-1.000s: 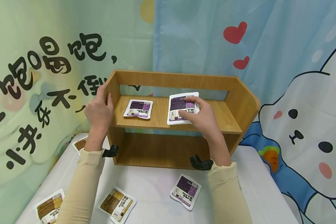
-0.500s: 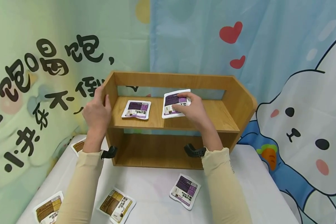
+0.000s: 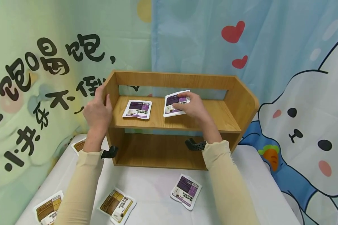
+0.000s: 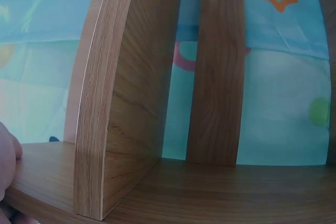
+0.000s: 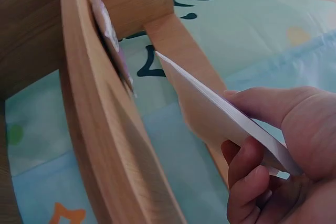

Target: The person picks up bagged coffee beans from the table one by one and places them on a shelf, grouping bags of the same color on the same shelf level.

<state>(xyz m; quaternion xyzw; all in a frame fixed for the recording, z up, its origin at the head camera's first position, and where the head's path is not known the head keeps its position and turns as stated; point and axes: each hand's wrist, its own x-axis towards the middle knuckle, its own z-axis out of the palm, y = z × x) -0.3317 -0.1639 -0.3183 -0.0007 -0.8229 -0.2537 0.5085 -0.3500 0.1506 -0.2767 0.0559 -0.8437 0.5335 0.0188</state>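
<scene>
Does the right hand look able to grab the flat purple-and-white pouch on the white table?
Probably not yet: the right hand holds another purple-and-white pouch. Nothing covers the tabletop pouch, so it looks reachable once that hand is free.

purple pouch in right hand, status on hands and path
Left hand gripping wooden rack, left side. Right hand pinching purple pouch, held off upper board. Nothing seen between; another purple pouch lies on board's left part.
</scene>
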